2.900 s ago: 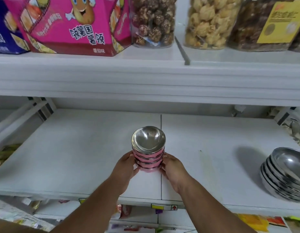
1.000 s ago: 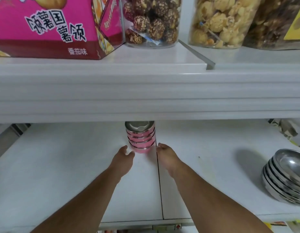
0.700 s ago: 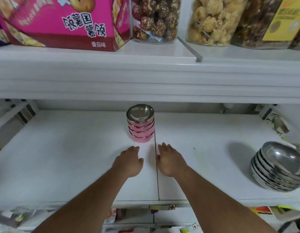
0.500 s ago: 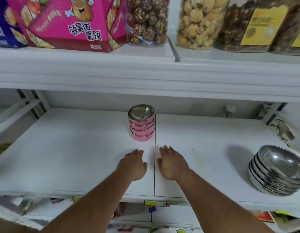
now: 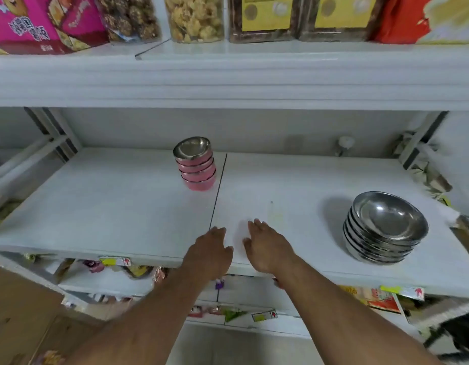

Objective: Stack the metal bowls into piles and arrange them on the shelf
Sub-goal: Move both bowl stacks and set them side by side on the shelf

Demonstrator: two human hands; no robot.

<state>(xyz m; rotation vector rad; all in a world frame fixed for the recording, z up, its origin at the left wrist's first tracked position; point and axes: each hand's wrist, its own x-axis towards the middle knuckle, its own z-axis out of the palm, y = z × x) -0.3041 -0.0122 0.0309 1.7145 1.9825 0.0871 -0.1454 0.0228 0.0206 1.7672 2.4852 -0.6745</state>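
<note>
A pile of several small pink-sided metal bowls [image 5: 196, 164] stands upright toward the back of the white shelf [image 5: 109, 206], just left of the seam between its two boards. A pile of several larger plain steel bowls [image 5: 384, 227] rests at the right, tilted a little. My left hand [image 5: 209, 252] and my right hand [image 5: 267, 246] hover side by side over the shelf's front edge, well short of the pink pile. Both hands hold nothing, with fingers loosely apart.
The upper shelf [image 5: 228, 80] overhangs the bowls and carries a pink snack box [image 5: 41, 25] and several clear jars of snacks [image 5: 196, 17]. Metal brackets [image 5: 57, 133] frame the left side. Packets lie on the lower shelf [image 5: 128, 270] below my wrists.
Both hands let go of the pink pile after setting it at the back, then drew toward the shelf's front edge. The view has swung right, showing more of the steel pile.
</note>
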